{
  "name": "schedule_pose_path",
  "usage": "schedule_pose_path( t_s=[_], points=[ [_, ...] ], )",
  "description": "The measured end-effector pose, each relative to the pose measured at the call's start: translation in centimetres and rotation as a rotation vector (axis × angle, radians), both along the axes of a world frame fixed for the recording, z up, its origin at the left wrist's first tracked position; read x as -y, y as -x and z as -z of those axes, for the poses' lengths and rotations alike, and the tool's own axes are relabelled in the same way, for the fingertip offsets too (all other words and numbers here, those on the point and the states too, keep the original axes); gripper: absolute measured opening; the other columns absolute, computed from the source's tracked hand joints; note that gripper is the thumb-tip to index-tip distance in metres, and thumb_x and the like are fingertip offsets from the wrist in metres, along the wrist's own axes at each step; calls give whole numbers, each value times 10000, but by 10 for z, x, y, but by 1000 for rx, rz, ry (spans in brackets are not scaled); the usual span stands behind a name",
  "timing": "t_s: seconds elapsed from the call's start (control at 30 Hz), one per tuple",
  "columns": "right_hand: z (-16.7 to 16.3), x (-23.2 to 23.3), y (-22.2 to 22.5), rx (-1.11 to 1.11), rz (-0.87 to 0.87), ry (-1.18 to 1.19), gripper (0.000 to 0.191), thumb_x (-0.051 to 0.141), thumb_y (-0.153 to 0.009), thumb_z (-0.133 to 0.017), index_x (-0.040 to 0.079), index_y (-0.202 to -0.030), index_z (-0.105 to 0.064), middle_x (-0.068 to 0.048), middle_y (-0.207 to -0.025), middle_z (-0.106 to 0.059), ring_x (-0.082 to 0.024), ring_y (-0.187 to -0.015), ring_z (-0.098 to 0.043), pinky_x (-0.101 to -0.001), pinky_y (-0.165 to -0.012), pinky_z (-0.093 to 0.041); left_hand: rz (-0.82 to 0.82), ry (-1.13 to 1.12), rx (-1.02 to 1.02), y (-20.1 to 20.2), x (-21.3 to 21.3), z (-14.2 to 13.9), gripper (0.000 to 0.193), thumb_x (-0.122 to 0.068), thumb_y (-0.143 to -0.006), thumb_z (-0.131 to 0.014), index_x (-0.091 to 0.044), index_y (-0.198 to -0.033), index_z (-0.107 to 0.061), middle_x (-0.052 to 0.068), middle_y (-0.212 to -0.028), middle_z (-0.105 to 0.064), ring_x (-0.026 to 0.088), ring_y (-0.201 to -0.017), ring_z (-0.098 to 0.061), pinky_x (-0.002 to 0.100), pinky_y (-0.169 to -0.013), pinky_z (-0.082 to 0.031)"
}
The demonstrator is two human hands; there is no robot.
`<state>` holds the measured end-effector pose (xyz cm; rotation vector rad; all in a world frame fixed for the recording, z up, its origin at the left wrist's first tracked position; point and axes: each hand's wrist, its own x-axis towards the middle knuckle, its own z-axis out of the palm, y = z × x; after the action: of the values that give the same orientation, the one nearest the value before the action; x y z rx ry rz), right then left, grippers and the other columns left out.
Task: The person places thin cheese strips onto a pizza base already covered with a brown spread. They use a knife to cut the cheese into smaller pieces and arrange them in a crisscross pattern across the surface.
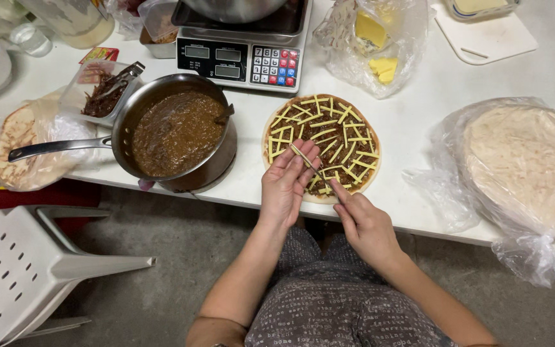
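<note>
White table [419,122]: left hand [285,183] pinches cheese strip [303,158] over flatbread [322,144]; right hand [364,222], fingers together, at 5 o'clock edge; saucepan [175,132] at 9.

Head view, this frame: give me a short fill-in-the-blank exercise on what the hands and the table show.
1. The left hand holds a thin strip of ____ over the sauced flatbread.
2. The saucepan left of the flatbread is filled with brown ____.
3. Behind the flatbread stands a weighing ____ with a keypad.
4. The stack of plain flatbreads on the right is wrapped in clear ____.

Missing words: cheese; sauce; scale; plastic
</note>
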<state>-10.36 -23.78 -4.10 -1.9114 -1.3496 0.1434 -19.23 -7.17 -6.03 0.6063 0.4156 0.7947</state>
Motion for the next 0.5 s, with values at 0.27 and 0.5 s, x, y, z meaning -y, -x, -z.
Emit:
schedule_pose_path(
  t_s=[0.27,0.5],
  points=[
    [7,0,-3,72,11,-12,512,141,-955,-669,222,-1452,-576,-81,-819,-633,-247,-622,-644,-394,-592,-532,-16,-73,-86,-3,4,-4,399,-44,-1024,-539,85,-1401,-507,245,-1358,-619,310,-1260,-631,406,-1082,-551],
    [13,-2,-4,214,50,-11,524,142,-951,-684,246,-1454,-583,-72,-805,-605,-245,-623,-629,-405,-569,-521,6,-61,-62,-4,4,-6,380,-44,-1036,-528,97,-1389,-505,258,-1344,-619,316,-1244,-639,414,-1084,-554]
  ],
)
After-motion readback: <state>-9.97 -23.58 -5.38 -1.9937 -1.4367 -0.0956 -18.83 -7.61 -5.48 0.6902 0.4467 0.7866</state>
